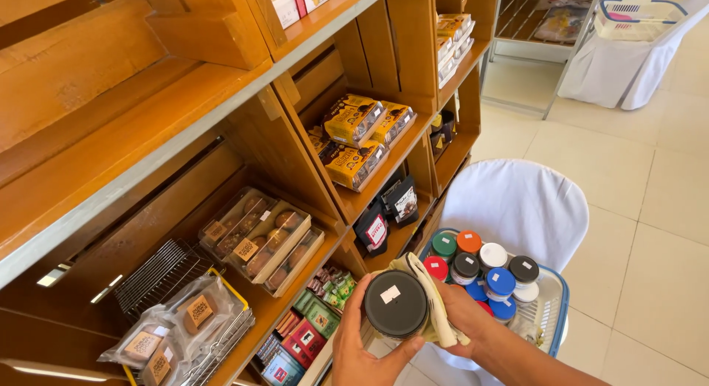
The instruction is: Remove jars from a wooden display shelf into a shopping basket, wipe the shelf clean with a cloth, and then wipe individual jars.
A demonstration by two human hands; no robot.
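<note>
Left hand [362, 342] cups a black-lidded jar [396, 303] from below, grip wrapped around it, while the right hand [461, 312] presses a cloth [436, 301] against its side, just above the basket [555, 305] of jars

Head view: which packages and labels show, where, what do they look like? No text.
Jar: in both hands, black lid, small white sticker.
Clear trays: middle shelf, round brown pastries, tan labels.
Yellow-brown packs: upper crate, stacked.
Black pouches: lower shelf, red-white labels.
Clear bags: wire basket, tan square labels.
Small jars: blue-rimmed basket, mixed coloured lids.
</note>
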